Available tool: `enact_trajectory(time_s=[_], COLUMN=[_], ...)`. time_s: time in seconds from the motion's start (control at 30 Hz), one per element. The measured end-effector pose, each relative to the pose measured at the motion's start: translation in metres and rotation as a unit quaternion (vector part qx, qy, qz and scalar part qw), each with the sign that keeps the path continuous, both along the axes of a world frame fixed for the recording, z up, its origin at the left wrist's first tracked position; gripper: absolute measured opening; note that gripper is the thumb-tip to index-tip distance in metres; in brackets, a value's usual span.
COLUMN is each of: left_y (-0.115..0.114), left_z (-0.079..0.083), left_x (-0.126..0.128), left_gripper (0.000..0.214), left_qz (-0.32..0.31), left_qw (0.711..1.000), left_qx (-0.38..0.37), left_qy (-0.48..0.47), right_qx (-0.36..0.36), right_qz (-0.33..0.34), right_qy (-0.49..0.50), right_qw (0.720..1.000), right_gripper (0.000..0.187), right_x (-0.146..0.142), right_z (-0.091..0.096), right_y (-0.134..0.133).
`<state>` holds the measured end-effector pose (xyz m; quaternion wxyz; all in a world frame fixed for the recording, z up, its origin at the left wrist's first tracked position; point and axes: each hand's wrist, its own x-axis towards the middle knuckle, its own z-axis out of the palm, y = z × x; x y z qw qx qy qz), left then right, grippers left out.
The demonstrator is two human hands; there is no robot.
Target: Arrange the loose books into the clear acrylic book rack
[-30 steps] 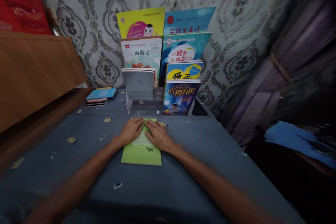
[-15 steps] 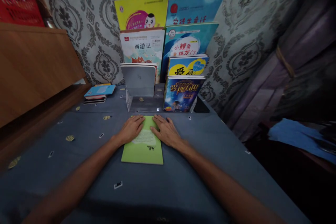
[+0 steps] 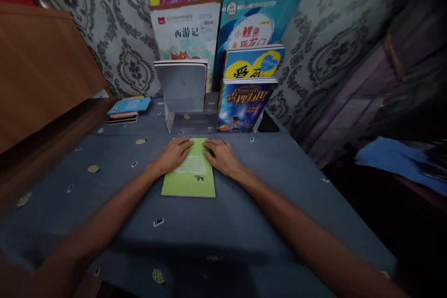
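Note:
A green book (image 3: 190, 185) lies flat on the cloth-covered table with a pale text block on its upward side. My left hand (image 3: 174, 154) rests on its far left part, fingers stretched forward and lying flat. Over its far right edge sits my right hand (image 3: 222, 157), the fingers slightly bent and the thumb apart from them. Just beyond the book stands a clear acrylic stand (image 3: 190, 123). In its front left slot is a grey-covered book (image 3: 185, 86); at the front right is a dark blue book (image 3: 244, 104).
Taller books, such as a white one (image 3: 185, 30) and a teal one (image 3: 260, 18), rise behind. A small pile of books (image 3: 128, 106) lies left, near a wooden cabinet (image 3: 45, 70). A black flat object (image 3: 268, 122) is right of the stand. Blue cloth (image 3: 401, 163) lies far right.
The view has tilted down, so the stand and books appear higher. My right hand's fingers have drawn in slightly toward the book's right edge. My left hand stays on the book.

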<state>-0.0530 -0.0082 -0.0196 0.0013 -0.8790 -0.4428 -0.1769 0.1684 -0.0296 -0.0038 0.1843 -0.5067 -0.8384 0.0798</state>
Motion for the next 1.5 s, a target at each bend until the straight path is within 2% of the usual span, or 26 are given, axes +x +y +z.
enact_trajectory(time_s=[0.13,0.53,0.73,0.93,1.13,1.33,1.5], left_y=[0.0,-0.002,0.01,0.026,0.038,0.036,0.03], left_z=[0.002,0.001,0.002,0.007,0.011,0.008,0.002], left_x=[-0.001,0.001,-0.001,-0.002,-0.001,-0.004,-0.007], left_gripper=[0.041,0.039,0.036,0.033,0.033,0.035,0.038], left_qz=[-0.017,-0.004,-0.018,-0.033,-0.024,-0.016,0.0], left_qw=[1.0,1.0,0.999,0.998,0.999,0.999,0.999], left_qx=[-0.003,0.016,0.031,0.045,0.043,0.02,0.002], left_qy=[0.0,-0.001,-0.01,-0.011,0.0,-0.035,-0.052], right_qx=[0.016,0.032,0.023,0.008,0.0,-0.018,-0.011], right_qz=[0.01,0.013,0.039,0.083,0.075,0.073,0.063], right_qy=[0.032,0.112,0.138,0.124,0.108,0.127,0.112], right_qw=[0.999,0.993,0.989,0.989,0.991,0.989,0.992], right_gripper=[0.028,0.034,0.034,0.035,0.034,0.035,0.038], right_x=[0.006,0.008,0.01,0.007,0.008,0.012,0.011], right_z=[0.002,-0.003,-0.006,-0.007,-0.007,-0.009,-0.016], right_y=[-0.001,-0.005,-0.001,0.001,0.004,0.008,0.001])
